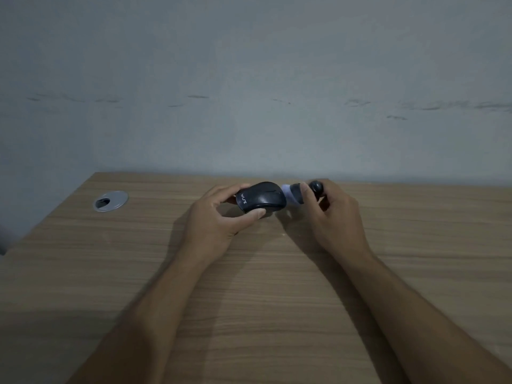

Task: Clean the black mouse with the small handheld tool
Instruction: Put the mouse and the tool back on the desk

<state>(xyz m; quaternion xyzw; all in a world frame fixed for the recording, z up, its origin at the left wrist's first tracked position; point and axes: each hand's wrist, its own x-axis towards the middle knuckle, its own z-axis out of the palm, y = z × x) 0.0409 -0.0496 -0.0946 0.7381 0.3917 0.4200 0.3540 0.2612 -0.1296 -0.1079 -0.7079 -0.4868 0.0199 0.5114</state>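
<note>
Nearest to me is the bare stretch of the pale wood-grain desk (277, 300), with both my forearms reaching out across it. Farther out, my left hand (219, 217) is closed around the small black plastic computer mouse (261, 200): my thumb presses its near edge and my fingers wrap over the far side, so it sits tilted, apparently lifted just clear of the desktop, with its white lettering turned toward me. My right hand (332, 214) is closed on the small handheld cleaning tool with a black body and pale tip (297, 193), thumb and fingers pinching the dark barrel, a rounded black end showing just beyond them. The pale tip is blurred; it sits against or just beside the right end of the mouse, and I cannot tell which.

I judge the mouse light and rigid, a smooth shell that could slip or twist under sideways pressure, so holding it by its two long sides, as I am, seems right; it leaves the top and ends free for the tool. The tool looks light too, and I would keep the pressure gentle near the buttons and seams.

Farther left, a round silver cable grommet (110, 200) is set into the desk. Beyond the desk's far edge stands a scuffed grey wall (249, 79).
</note>
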